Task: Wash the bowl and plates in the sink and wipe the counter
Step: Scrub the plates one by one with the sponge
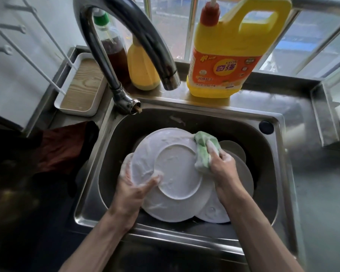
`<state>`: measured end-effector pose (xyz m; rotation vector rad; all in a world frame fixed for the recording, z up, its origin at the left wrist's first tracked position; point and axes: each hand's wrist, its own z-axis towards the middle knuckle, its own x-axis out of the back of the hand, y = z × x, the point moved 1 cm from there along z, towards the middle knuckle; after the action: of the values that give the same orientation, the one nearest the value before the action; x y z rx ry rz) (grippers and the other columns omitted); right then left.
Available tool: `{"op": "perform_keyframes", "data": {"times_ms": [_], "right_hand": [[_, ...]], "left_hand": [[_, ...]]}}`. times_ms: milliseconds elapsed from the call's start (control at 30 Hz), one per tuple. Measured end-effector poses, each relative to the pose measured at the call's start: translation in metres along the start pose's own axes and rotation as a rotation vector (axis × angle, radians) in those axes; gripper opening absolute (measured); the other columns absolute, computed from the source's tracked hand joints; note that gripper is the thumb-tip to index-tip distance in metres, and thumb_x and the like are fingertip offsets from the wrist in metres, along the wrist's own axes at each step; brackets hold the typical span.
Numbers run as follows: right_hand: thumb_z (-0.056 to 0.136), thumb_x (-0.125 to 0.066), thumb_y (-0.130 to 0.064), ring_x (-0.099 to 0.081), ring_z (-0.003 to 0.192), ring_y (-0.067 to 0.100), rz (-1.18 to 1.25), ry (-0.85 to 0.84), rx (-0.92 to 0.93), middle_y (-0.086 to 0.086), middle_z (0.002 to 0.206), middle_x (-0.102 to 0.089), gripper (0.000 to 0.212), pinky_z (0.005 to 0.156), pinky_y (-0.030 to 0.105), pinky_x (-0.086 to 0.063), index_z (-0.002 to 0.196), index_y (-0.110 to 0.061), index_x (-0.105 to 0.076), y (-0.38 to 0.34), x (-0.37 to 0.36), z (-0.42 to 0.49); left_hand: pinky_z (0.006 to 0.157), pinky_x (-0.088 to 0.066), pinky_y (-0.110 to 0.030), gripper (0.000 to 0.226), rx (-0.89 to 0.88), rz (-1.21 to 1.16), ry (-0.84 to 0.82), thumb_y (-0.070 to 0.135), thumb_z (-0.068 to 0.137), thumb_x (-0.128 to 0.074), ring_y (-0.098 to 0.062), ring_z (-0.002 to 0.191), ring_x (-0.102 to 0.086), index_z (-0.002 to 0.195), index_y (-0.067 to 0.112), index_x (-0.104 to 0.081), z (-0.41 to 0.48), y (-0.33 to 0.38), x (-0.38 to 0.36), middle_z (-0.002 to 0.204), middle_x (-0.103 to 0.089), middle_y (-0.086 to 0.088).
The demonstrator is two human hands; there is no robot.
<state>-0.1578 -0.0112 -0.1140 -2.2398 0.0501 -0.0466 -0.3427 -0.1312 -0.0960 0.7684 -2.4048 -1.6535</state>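
Mid-frame, left hand [133,185] holds the plate [177,173] by its left rim; right hand [222,165] grips the cloth [203,150] against its upper-right edge.

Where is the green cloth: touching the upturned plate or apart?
Touching. Head view: the cloth, gripped by the right hand, presses on the rim of the plate.

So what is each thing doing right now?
Top plate: soapy, held over other plates.
Left hand: grips the top plate's edge.
Right hand: holds the cloth.
Cloth: bunched, soapy, touching the top plate.
Tap: no water running.
Yellow jug: standing upright.
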Motion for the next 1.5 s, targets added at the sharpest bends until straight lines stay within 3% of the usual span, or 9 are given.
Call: {"op": "perform_keyframes", "data": {"times_ms": [333,467,633,733,867,1133,1233,1367,1500], "right_hand": [[0.097,-0.068,-0.044,-0.069,0.109,0.011,-0.448,-0.353,0.388,-0.009,0.119,-0.073,0.037,0.090,0.020,-0.054,0.131,-0.030,-0.066,-0.046,-0.046,0.016],[0.082,-0.060,-0.074,-0.053,0.131,0.021,-0.681,-0.459,0.474,-0.015,0.141,-0.060,0.058,0.116,0.045,-0.041,0.137,-0.066,-0.045,-0.043,-0.066,0.015],[0.095,-0.068,-0.043,-0.071,0.099,0.009,-0.459,-0.313,0.377,-0.008,0.106,-0.076,0.035,0.088,0.028,-0.060,0.125,-0.026,-0.072,-0.045,-0.051,0.024],[0.103,-0.060,-0.041,-0.070,0.081,0.008,-0.271,-0.151,0.154,-0.001,0.097,-0.076,0.032,0.064,0.020,-0.053,0.118,-0.016,-0.073,-0.033,-0.029,0.029],[0.096,-0.065,-0.056,-0.073,0.080,0.020,-0.043,-0.140,-0.093,0.003,0.089,-0.079,0.046,0.069,0.033,-0.055,0.108,-0.013,-0.073,-0.013,-0.026,0.020],[0.096,-0.072,-0.042,-0.068,0.081,0.016,-0.313,-0.374,0.273,0.002,0.089,-0.075,0.031,0.075,0.041,-0.057,0.106,-0.013,-0.078,-0.034,-0.016,0.033],[0.099,-0.069,-0.034,-0.072,0.087,0.005,-0.403,-0.457,0.361,-0.009,0.095,-0.078,0.016,0.081,0.031,-0.059,0.109,-0.024,-0.076,-0.038,-0.032,0.028],[0.090,-0.060,-0.067,-0.061,0.113,0.019,-0.723,-0.399,0.531,-0.011,0.114,-0.063,0.027,0.105,0.049,-0.045,0.109,-0.048,-0.064,-0.030,-0.056,0.022],[0.087,-0.061,-0.071,-0.067,0.105,0.016,-0.628,-0.310,0.462,-0.010,0.109,-0.070,0.043,0.097,0.047,-0.053,0.108,-0.034,-0.069,-0.021,-0.056,0.027]], "left_hand": [[0.094,-0.059,-0.043,0.086,-0.075,0.124,-0.083,0.028,0.061,-0.091,-0.031,0.111,-0.070,0.136,0.014,-0.052,0.013,0.007,0.005,0.121,-0.071,-0.011],[0.096,-0.058,-0.046,0.075,-0.074,0.150,-0.124,0.023,0.067,-0.090,-0.031,0.112,-0.069,0.133,0.021,-0.054,0.017,0.007,0.006,0.120,-0.071,-0.009],[0.089,-0.060,-0.044,0.066,-0.106,0.070,-0.051,0.006,0.071,-0.089,-0.031,0.104,-0.071,0.127,0.015,-0.056,0.014,0.009,0.005,0.115,-0.073,-0.011],[0.076,-0.061,-0.030,0.064,-0.139,-0.046,0.040,-0.003,0.072,-0.082,-0.019,0.095,-0.073,0.127,0.012,-0.054,0.016,0.020,0.006,0.111,-0.072,-0.006],[0.081,-0.061,-0.034,0.072,-0.126,-0.079,0.042,-0.003,0.077,-0.077,-0.025,0.106,-0.073,0.142,0.009,-0.048,0.021,0.019,0.005,0.121,-0.072,-0.009],[0.081,-0.061,-0.035,0.074,0.067,0.052,-0.160,0.017,0.062,-0.095,-0.034,0.108,-0.072,0.129,0.011,-0.064,0.033,0.009,0.021,0.117,-0.075,-0.015],[0.084,-0.060,-0.033,0.067,0.094,0.085,-0.190,0.003,0.066,-0.093,-0.034,0.109,-0.072,0.127,0.008,-0.067,0.045,0.013,0.011,0.115,-0.076,-0.015],[0.084,-0.059,-0.033,0.066,0.063,0.135,-0.179,0.009,0.065,-0.096,-0.031,0.105,-0.074,0.125,0.011,-0.069,0.047,0.008,0.007,0.111,-0.077,-0.013],[0.076,-0.061,-0.033,0.050,0.042,0.088,-0.057,0.007,0.065,-0.090,-0.031,0.094,-0.076,0.112,0.009,-0.074,0.030,0.000,0.007,0.102,-0.079,-0.014]]}}
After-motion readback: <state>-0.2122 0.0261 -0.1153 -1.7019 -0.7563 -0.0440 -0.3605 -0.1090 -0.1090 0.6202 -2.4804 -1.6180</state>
